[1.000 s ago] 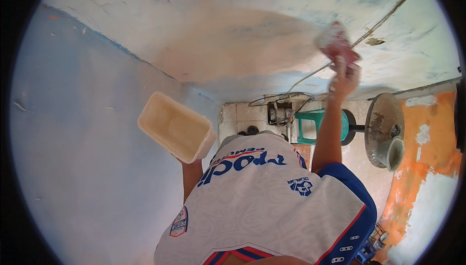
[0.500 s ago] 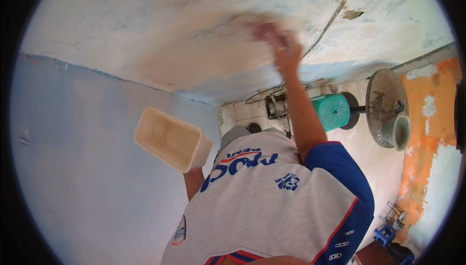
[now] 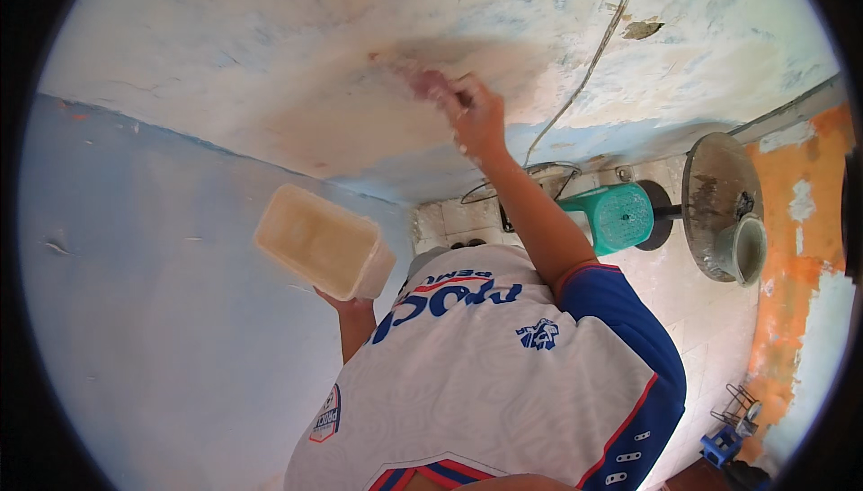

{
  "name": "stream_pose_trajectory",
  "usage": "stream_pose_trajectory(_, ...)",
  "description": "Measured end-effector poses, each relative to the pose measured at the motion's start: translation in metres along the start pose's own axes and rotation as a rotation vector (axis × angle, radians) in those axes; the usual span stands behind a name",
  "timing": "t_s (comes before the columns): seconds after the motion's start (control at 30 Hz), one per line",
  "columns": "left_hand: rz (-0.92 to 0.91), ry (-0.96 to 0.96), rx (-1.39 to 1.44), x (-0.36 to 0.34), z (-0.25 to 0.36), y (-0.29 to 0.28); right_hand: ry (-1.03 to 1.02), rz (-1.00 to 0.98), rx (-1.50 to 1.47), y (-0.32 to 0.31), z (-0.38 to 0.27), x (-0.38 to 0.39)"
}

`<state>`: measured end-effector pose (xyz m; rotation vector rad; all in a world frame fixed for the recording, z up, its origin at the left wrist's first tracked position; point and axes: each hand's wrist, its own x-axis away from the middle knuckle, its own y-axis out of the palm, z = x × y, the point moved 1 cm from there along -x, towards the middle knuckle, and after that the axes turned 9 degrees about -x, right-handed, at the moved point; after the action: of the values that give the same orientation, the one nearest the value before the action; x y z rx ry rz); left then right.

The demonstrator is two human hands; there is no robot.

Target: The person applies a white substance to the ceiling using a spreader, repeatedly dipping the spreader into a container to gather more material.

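Note:
My left hand point(image 3: 352, 306) supports a cream rectangular plastic tub point(image 3: 370, 266) from underneath, its fingers mostly hidden. A smooth pale layer shows inside; I cannot tell what it is. Reaching up, my right hand point(image 3: 479, 123) is closed around a pinkish-red tool point(image 3: 433, 85), whose exact kind is blurred. The tool's far end is at the patchy whitish wall point(image 3: 297, 24), touching or close to it. White specks dot my right hand and wrist.
A cable point(image 3: 604, 37) runs across the patchy wall. The blue wall point(image 3: 153, 266) stands at left. To the right are a green plastic stool point(image 3: 623, 219), a round grey tabletop point(image 3: 706, 176) with a grey pail point(image 3: 747, 250) against it, and a peeling orange wall point(image 3: 791, 302).
My right hand has swept left and slightly down along the wall with the pinkish-red tool. The tub in my left hand has shifted only a little.

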<state>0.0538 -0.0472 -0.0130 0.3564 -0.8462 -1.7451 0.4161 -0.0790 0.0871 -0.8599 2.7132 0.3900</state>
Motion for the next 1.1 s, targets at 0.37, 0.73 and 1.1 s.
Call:
stream_pose_trajectory(0.37, -0.009, 0.015, 0.021, 0.0, -0.003, 0.006, -0.155, 0.136, -0.348, -0.077, -0.057, -0.023)
stream_pose_trajectory(0.73, -0.03, 0.019, 0.015, -0.012, 0.008, 0.008, -0.296, 0.421, -0.426, -0.103, -0.036, -0.049)
stream_pose_trajectory(1.1, -0.063, 0.011, 0.021, -0.028, 0.003, 0.021, 0.031, 0.261, -0.609, -0.035, 0.026, -0.012)
